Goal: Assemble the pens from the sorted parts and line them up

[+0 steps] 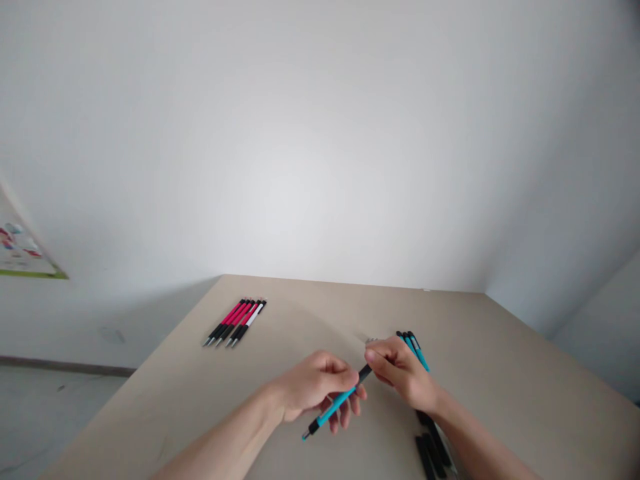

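Note:
A blue pen with a black grip (337, 404) is held above the table between both hands, its clicker end pointing down and left. My left hand (323, 387) pinches it near the middle, thumb on top, with the other fingers loosely curled beneath. At the pen's black grip end, the thumb and fingers of my right hand (397, 367) are closed; the tip is hidden by them. Several blue pens (414, 347) lie just behind my right hand, partly covered by it. Black pen parts (431, 453) show below my right wrist.
On the far left of the beige table (310, 307) lies a slanted row of several pink and black pens (233, 321), with a white and black pen (249, 325) at its right end. A wall stands behind the table, and a poster (23, 247) hangs at the left.

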The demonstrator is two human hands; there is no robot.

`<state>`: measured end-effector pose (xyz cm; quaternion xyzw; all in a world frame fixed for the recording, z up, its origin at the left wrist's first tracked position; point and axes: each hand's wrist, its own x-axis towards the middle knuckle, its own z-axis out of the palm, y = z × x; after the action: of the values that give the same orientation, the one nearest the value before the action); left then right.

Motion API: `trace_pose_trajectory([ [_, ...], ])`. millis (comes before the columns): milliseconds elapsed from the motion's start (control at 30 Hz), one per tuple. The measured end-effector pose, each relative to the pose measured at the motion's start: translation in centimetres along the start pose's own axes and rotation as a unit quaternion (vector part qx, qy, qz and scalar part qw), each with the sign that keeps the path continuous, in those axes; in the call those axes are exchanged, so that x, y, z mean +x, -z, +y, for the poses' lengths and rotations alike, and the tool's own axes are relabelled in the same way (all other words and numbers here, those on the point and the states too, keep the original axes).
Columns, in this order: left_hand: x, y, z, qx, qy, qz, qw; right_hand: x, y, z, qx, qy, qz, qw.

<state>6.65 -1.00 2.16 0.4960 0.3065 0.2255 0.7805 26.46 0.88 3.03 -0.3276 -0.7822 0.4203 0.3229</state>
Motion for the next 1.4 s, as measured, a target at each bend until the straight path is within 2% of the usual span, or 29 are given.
trace_pose_trajectory([
  [100, -0.4, 0.1, 0.3, -0.072, 0.011, -0.082, 0.994, 0.1, 0.2, 0.1, -0.003, 0.071, -0.002, 0.997],
  [233, -0.5, 0.0, 0.4, -0.085, 0.01, -0.085, 0.993, 0.2, -0.2, -0.4, 0.003, 0.112, -0.018, 0.994],
  [400, -0.1, -0.6, 0.4, -0.074, 0.023, -0.027, 0.997, 0.2, -0.1, -0.5, -0.025, 0.116, -0.019, 0.993],
  [533, -0.1, -0.9, 0.5, 0.017, 0.001, 0.057, 0.998, 0.0, 0.3, -0.2, -0.052, 0.054, -0.039, 0.996],
  [600, -0.3, -0.9, 0.7, 0.025, -0.014, 0.073, 0.997, -0.1, 0.6, -0.2, -0.061, 0.038, -0.029, 0.997],
  [633, -0.4, -0.8, 0.7, 0.009, -0.013, 0.055, 0.998, -0.1, 0.7, -0.3, -0.067, 0.043, -0.02, 0.997],
  [767, -0.8, -0.4, 0.7, -0.083, 0.022, -0.088, 0.992, -0.1, 1.0, -0.7, -0.071, 0.093, -0.015, 0.993],
  [833, -0.8, -0.4, 0.6, -0.107, 0.036, -0.106, 0.988, -0.1, 0.9, -0.8, -0.056, 0.105, -0.029, 0.992],
  [933, -0.7, -0.7, 0.5, -0.136, 0.06, -0.09, 0.985, -0.1, 0.7, -0.8, -0.036, 0.108, -0.042, 0.993],
  [1067, -0.4, -0.9, 0.5, -0.139, 0.061, -0.033, 0.988, -0.2, 0.7, -0.8, -0.036, 0.104, -0.045, 0.993],
  [1267, -0.4, -0.8, 0.7, -0.003, 0.031, 0.02, 0.999, -0.2, 0.6, -1.2, -0.056, 0.059, -0.047, 0.996],
  [1400, -0.7, -1.2, 1.0, 0.044, 0.007, 0.057, 0.997, -0.1, 0.4, -1.1, -0.047, 0.019, -0.047, 0.998],
])
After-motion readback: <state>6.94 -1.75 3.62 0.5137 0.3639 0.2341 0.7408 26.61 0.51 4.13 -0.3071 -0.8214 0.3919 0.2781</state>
